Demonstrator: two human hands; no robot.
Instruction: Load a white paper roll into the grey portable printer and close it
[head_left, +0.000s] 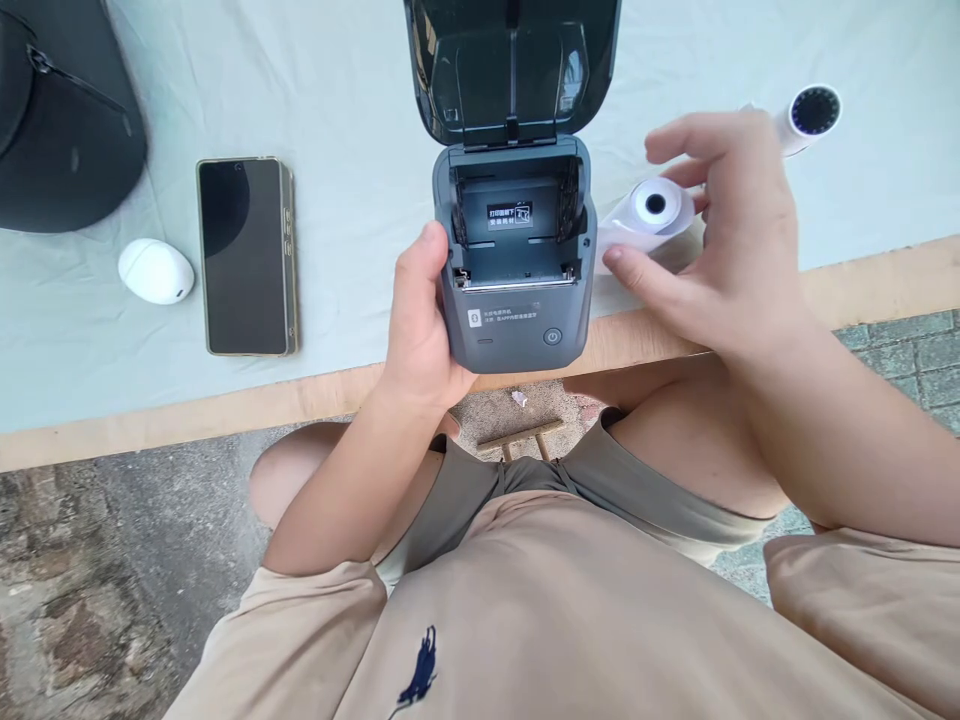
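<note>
My left hand is wrapped round the lower left side of a dark grey label printer, held at the table's front edge. The printer's glossy dark lid stands raised, and its paper bay shows no roll inside. Beside the printer on the right lies a small white paper roll with a loose tail. My right hand curves around this roll with thumb and fingers apart. Its thumb tip overlaps the loose tail; whether it presses on it I cannot tell. Some fingertips are hidden behind the roll.
A black phone lies left of the printer, with a white rounded case or mouse-like object beside it. A black zippered bag stands at far left. Behind my right hand is a white cylinder with a dark end. The table's wooden edge runs before my knees.
</note>
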